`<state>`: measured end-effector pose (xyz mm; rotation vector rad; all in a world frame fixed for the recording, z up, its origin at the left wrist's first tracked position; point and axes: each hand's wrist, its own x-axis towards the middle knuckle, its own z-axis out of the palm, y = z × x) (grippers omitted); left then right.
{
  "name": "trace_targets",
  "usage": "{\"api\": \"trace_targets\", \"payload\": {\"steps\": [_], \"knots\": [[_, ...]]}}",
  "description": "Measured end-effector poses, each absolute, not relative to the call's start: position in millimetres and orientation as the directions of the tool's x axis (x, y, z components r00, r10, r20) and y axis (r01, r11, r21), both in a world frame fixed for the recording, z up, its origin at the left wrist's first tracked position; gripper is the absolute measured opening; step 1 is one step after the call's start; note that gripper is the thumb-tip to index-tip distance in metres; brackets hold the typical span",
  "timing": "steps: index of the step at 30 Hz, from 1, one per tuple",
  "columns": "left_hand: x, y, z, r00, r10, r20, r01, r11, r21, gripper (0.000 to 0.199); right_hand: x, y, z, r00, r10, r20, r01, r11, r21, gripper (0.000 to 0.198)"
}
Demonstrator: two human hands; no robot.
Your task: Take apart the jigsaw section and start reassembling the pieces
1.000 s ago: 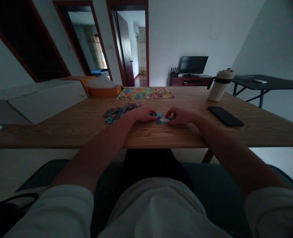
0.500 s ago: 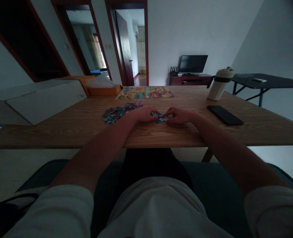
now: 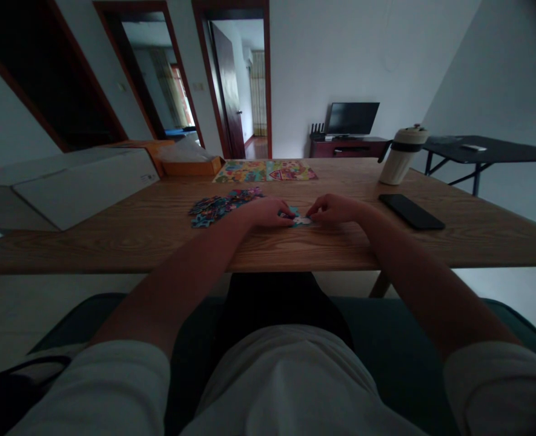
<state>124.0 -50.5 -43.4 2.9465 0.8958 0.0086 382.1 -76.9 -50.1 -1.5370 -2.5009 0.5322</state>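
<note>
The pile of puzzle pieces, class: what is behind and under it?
Behind the pile, a colourful sheet lies on the wooden table. Anything directly under the pile is covered from view.

No text legible; print (image 3: 148, 177) on the white box (image 3: 90, 188) seems too small.

Table (image 3: 322, 251): at front middle lay a small cluster of puzzle pieces (image 3: 301, 220), between the left hand (image 3: 270, 212) and the right hand (image 3: 335, 209). Left of the cluster lay a heap of pieces (image 3: 211, 209); behind, near the far edge, a printed sheet (image 3: 268, 172). At far left stood a long box (image 3: 99, 181), a smaller box (image 3: 188, 167) beside its right end. Right of the hands lay a phone (image 3: 410, 212), with a flask (image 3: 397, 166) behind. Beyond the table: a television (image 3: 353, 118) on a cabinet (image 3: 352, 149); right, a side table (image 3: 499, 150).
</note>
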Motion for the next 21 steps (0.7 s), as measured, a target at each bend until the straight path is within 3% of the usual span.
{"api": "trace_targets", "payload": {"steps": [4,9,13,17,21], "knots": [[117,-46,-32,0.799,0.601,0.036,0.596,-0.798,0.09,0.051,389,-73,-51,-0.387,0.921,0.041,0.831,0.367,-0.418,0.033],[76,-28,16,0.534,0.749,0.392,0.747,-0.635,0.197,0.048,397,-70,-53,-0.356,0.929,0.104,0.825,0.365,-0.432,0.039],[33,-18,35,0.441,0.83,0.341,0.825,-0.525,0.21,0.043,384,-77,-54,-0.379,0.925,0.039,0.826,0.357,-0.437,0.047],[-7,-4,12,0.309,0.909,0.278,0.887,-0.381,0.261,0.041,366,-82,-60,-0.444,0.894,0.057,0.815,0.429,-0.39,0.053],[-28,3,-14,0.195,0.974,0.115,0.927,-0.221,0.304,0.041,358,-82,-66,-0.53,0.844,0.081,0.795,0.528,-0.298,0.051]]}}
